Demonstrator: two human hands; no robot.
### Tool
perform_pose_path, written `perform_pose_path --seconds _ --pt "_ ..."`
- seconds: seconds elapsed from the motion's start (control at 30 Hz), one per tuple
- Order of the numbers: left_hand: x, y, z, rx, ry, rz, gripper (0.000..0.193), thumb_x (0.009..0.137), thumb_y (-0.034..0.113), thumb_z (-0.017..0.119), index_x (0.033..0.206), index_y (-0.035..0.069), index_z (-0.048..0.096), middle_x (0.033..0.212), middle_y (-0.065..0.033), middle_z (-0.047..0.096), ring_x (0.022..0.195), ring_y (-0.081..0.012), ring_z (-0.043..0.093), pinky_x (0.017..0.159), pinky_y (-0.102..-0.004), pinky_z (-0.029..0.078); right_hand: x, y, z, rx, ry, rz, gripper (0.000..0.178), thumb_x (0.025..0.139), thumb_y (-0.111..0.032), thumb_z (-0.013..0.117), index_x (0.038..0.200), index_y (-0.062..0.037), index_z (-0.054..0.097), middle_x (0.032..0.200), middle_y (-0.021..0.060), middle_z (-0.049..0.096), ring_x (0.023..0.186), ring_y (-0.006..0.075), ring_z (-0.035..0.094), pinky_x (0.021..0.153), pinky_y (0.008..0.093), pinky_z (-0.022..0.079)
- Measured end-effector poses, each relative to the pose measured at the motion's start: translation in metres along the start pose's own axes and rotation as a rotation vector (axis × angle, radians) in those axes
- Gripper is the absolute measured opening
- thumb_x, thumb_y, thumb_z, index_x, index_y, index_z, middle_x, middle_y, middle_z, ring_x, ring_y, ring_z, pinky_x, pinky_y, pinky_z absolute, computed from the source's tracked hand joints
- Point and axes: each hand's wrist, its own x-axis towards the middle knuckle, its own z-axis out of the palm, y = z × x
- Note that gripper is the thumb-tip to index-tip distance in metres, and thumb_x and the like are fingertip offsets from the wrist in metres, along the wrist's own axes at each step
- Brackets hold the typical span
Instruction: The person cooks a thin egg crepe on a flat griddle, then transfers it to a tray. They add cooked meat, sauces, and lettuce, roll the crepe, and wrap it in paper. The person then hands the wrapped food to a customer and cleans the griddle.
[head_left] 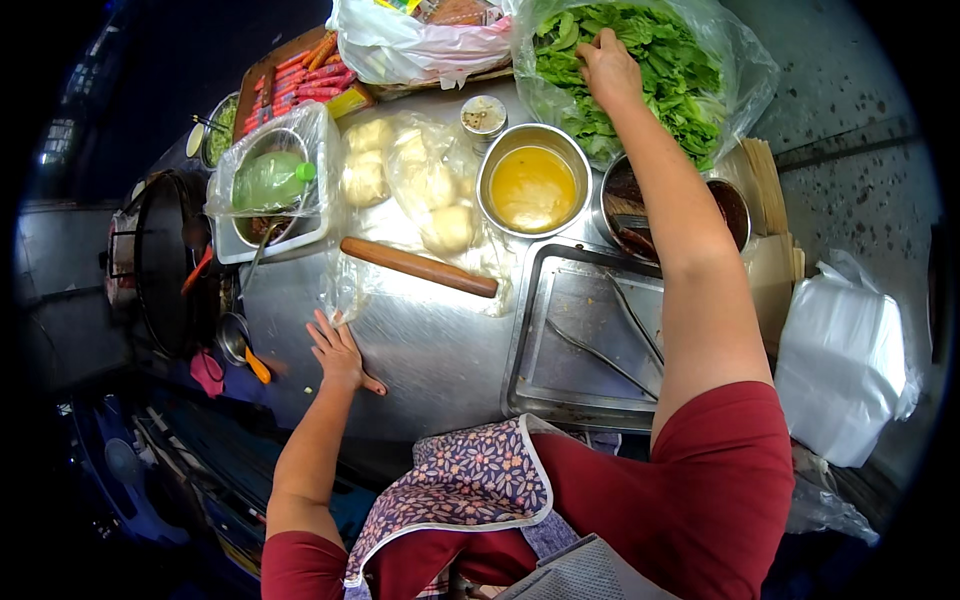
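My left hand (341, 356) lies flat on the steel counter (440, 370) with its fingers spread, holding nothing. Just beyond it is the edge of a clear plastic sheet, and a wooden rolling pin (418, 267) rests across that sheet. Pale dough pieces (448, 229) sit under and on the plastic behind the pin. At the far right, my right hand (610, 70) reaches into a clear plastic bag (750, 75) full of green lettuce (672, 66). Its bent fingers close on the leaves, and the fingertips are partly hidden among them.
A metal bowl of yellow liquid (533, 190) stands mid-counter beside a shaker jar (483, 116). My right arm passes over a dark sauce pot (622, 185) and a metal tray (520, 350) with tongs. Wrapped sausages (300, 84) lie far left; a round griddle (165, 265) is at left.
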Motion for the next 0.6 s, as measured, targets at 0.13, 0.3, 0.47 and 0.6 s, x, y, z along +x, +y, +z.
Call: perform_pose_path --seconds 0.13,0.3,0.47,0.6 --pt "0.0 0.0 0.0 0.001 0.006 -0.003 0.189 0.017 0.055 0.1 0.157 -0.004 -0.013 0.157 -0.0389 -0.026 0.145 -0.0625 -0.013 0.115 -0.067 0.025 -0.002 0.003 -0.004 -0.001 0.041 -0.076 0.019 0.084 -0.014 0.071 0.103 -0.0147 0.073 0.106 0.0061 0.063 0.104 0.0275 0.063 0.083 0.0417 0.057" --pt "0.006 -0.004 0.009 -0.023 0.007 -0.003 0.19 0.016 0.054 0.1 0.157 -0.004 -0.014 0.156 -0.0378 -0.028 0.145 -0.062 -0.015 0.115 -0.0681 0.023 -0.003 0.0 -0.024 0.096 0.061 -0.097 0.018 0.086 -0.018 0.067 0.103 -0.0158 0.073 0.102 0.0056 0.065 0.1 0.0274 0.065 0.081 0.0425 0.057" --pt "0.005 0.001 0.002 0.016 -0.042 -0.03 0.191 0.014 0.055 0.1 0.157 -0.003 -0.014 0.157 -0.0369 -0.029 0.145 -0.0612 -0.016 0.116 -0.0682 0.023 -0.022 0.0 -0.035 0.16 -0.098 -0.069 0.02 0.083 -0.021 0.064 0.101 -0.0146 0.071 0.095 0.0094 0.07 0.091 0.0315 0.069 0.077 0.0469 0.056" --pt "0.006 -0.005 0.007 -0.015 -0.013 -0.003 0.191 0.014 0.056 0.099 0.157 -0.004 -0.011 0.157 -0.036 -0.029 0.145 -0.0611 -0.016 0.115 -0.068 0.025 -0.032 -0.008 -0.031 0.239 -0.124 -0.059 0.017 0.08 -0.017 0.063 0.096 -0.0125 0.068 0.089 0.0132 0.072 0.085 0.0348 0.07 0.072 0.0493 0.056"
